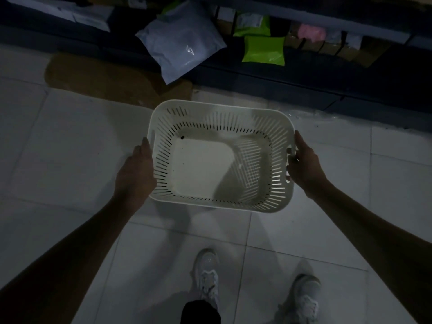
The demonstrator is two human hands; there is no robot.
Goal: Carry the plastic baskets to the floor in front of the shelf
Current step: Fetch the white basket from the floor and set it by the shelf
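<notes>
A white plastic basket point(201, 167) with slotted walls hangs in the air above the tiled floor, held level and empty apart from a few dark specks. My left hand point(135, 169) grips its left rim by the handle slot. My right hand point(304, 164) grips the right rim, with fingers through that handle slot. The dark shelf point(292, 78) runs along the top of the view, just beyond the basket.
On the shelf's lowest level lie a grey-white mailer bag point(182, 47), green bags point(264, 50), a pink item point(311, 31) and cardboard boxes point(346, 50). A flat brown cardboard sheet point(100, 78) lies on the pale floor tiles point(70, 141) at left. My shoes point(207, 277) stand below the basket.
</notes>
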